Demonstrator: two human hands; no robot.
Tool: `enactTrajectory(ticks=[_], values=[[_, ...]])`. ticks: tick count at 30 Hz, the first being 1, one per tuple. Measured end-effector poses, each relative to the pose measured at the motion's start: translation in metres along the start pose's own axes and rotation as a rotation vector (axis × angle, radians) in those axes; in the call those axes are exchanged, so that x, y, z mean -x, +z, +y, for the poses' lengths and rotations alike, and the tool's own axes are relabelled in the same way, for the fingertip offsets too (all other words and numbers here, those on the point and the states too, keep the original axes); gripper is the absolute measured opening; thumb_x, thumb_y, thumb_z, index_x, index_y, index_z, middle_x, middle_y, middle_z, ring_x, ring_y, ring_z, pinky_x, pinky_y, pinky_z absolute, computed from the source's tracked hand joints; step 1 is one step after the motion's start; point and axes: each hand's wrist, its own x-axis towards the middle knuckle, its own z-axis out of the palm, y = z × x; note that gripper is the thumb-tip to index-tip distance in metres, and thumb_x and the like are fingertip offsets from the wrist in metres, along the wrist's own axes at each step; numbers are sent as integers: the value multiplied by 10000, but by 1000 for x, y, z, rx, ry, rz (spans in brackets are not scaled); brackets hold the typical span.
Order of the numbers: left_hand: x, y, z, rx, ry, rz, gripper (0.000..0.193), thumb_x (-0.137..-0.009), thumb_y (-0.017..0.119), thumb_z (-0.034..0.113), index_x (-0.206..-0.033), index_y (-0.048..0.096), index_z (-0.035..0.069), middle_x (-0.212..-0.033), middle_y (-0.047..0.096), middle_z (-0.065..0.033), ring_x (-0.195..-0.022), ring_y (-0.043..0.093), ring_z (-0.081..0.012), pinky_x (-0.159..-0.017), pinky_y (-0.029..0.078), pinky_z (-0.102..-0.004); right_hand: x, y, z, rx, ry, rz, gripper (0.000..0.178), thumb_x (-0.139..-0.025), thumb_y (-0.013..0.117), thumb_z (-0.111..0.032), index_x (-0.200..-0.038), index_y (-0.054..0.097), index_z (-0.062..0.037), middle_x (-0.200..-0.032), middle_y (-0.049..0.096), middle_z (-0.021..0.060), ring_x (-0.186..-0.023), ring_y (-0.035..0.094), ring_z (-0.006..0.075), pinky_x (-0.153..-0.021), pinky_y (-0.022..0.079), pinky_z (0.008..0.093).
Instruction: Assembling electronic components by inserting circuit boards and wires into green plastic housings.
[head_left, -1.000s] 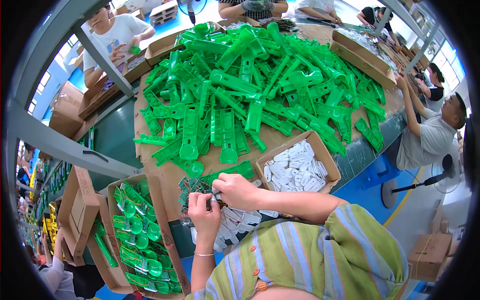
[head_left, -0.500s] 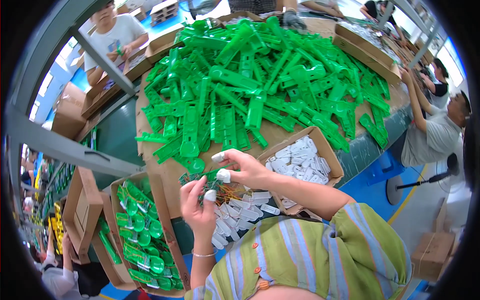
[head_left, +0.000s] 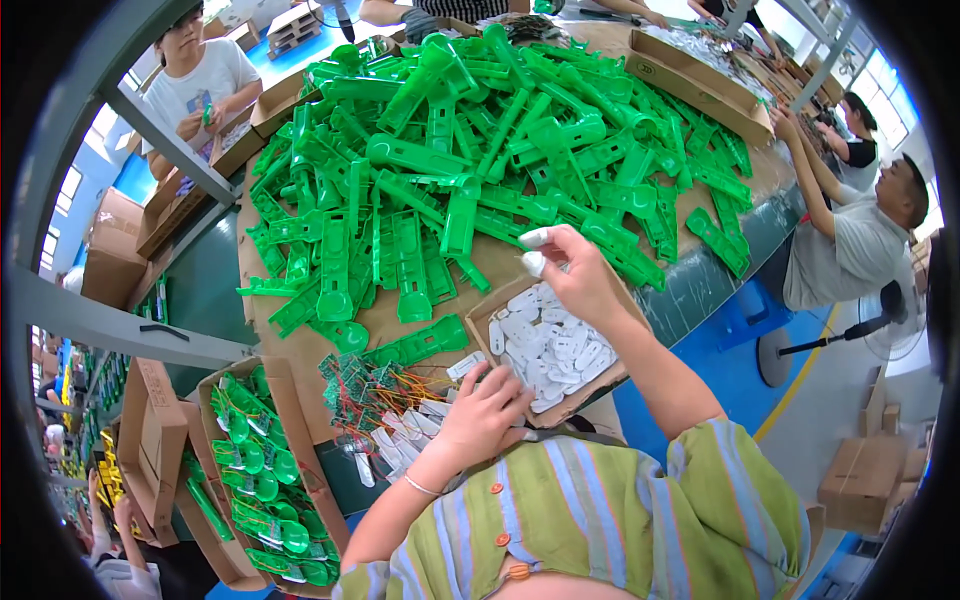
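My right hand point(head_left: 578, 280) is raised over the box of white plastic parts point(head_left: 550, 345), at the near edge of a heap of green plastic housings point(head_left: 470, 150). Its thumb and forefinger, in white finger covers, are a little apart with nothing visible between them. My left hand point(head_left: 482, 418) reaches over loose white parts point(head_left: 405, 435) beside that box, fingers extended; what lies under the fingertips is hidden. One green housing point(head_left: 420, 342) lies by itself before the heap. Next to it is a bunch of small green circuit boards point(head_left: 352, 385) with red and yellow wires point(head_left: 400, 385).
A carton of wired green housings point(head_left: 328, 500) stands at the left, beside another open carton point(head_left: 150, 440). A grey metal frame point(head_left: 120, 310) crosses the left side. Other people work around the table. A fan point(head_left: 885, 320) stands at the right.
My hands, earlier close together over the wires, have parted. The right moved up and right over the box of white parts; the left moved right and down onto loose parts. The view shifted slightly.
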Motion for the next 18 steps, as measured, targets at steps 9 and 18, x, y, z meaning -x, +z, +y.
enactTrajectory(ticks=[9,18], values=[[-3,10,-23,-161,-113,41,183,-637,659,162,-790,560,145,-858,496,-22,-965,501,-181,-879,335,-398,-63,54,12,679,225,-155,489,-737,726,-240,-1064,517,58,-814,619,142,-692,604,184,-636,493,319],[17,-33,-34,250,-484,331,479,-636,685,38,-1104,583,44,-1132,543,-137,-1117,484,-316,-943,399,-434,-94,26,1,-342,632,-258,135,-787,595,-130,-844,585,-8,-716,576,32,-544,477,64,-425,311,198]])
